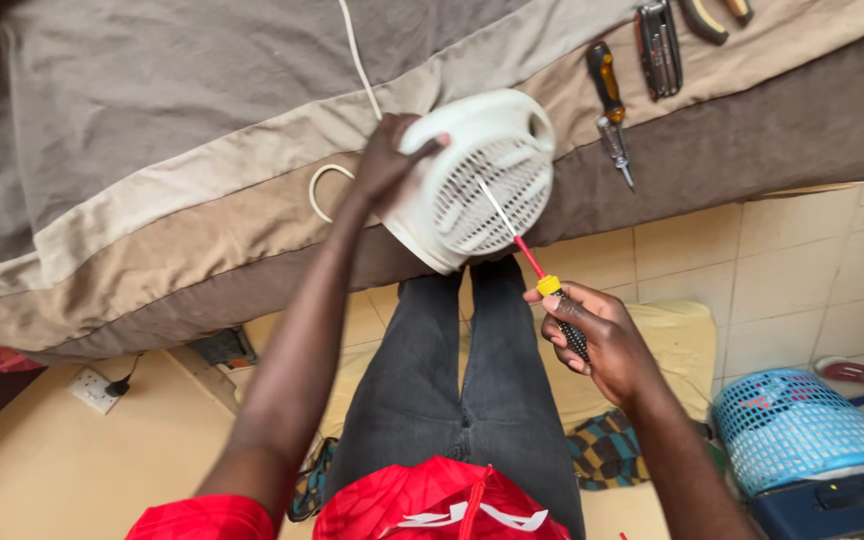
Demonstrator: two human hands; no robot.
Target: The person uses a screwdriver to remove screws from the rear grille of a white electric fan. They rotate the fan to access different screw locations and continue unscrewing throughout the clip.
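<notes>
We look down on a bed covered with a grey, beige and brown striped blanket (152, 180), its edge running across a floor of cream tiles (782, 270). Against that edge leans a round, cream-white plastic fan heater (477, 180), its slotted grille turned toward us, with a white cable (352, 60) trailing up over the blanket behind it. Our left hand (387, 160) grips the heater's left rim, fingers curled over the casing. Just below and to the right of the heater, our right hand (592, 335) is closed around the black ribbed handle of a screwdriver with a red and yellow collar (542, 275), whose thin metal shaft reaches up onto the grille. Above and right of the heater, on the blanket, lie an orange-handled screwdriver (607, 100) and a folding set of metal keys (659, 45). Far below and right of the heater stands a blue plastic mesh basket (802, 430).
</notes>
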